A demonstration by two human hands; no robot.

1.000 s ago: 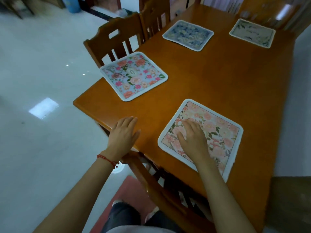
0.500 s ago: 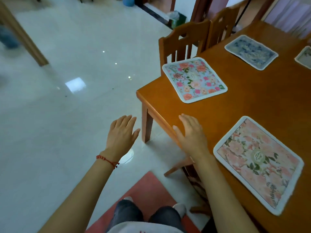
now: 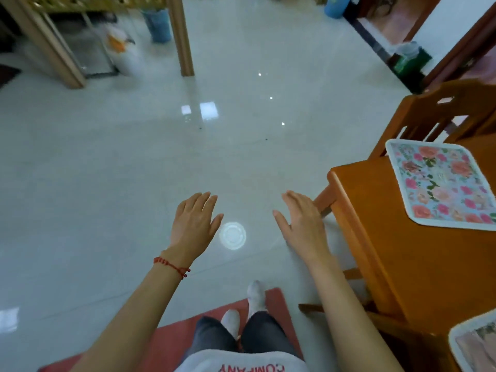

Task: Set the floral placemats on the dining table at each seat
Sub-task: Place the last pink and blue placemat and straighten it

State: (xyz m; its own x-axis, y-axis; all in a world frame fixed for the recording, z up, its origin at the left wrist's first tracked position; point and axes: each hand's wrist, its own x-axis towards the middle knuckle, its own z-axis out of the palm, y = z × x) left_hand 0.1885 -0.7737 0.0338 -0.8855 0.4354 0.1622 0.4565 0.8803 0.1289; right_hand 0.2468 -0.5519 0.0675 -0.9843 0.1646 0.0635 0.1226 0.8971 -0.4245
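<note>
Hands are hovering palm-down over the floor (image 3: 134, 162), clear of the table (image 3: 408, 264). Left hand (image 3: 193, 224) is spreading its fingers loosely, holding nothing, with a red bracelet (image 3: 171, 267) circling the wrist. Right hand (image 3: 303, 224) is likewise lying open and flat, fingers together and thumb out, gripping nothing; it is floating just beside the table's near corner without touching it. One mat (image 3: 440, 183), pale blue with pink and orange roses and a white border, is lying flat at the table's left edge, in front of a chair (image 3: 440, 114) that is standing pushed up to that edge. A second mat (image 3: 475, 342), pinkish with a white border, is showing only its corner at the table's near edge, cut off by the frame. Below the hands, two feet in grey socks (image 3: 255, 294) are standing on a red rug (image 3: 171, 336). A round light reflection (image 3: 232, 235) is glinting on the floor between the hands. Farther off, a blue bin (image 3: 158, 25) is standing beside a wooden post (image 3: 182, 36); both are looking blurred.
</note>
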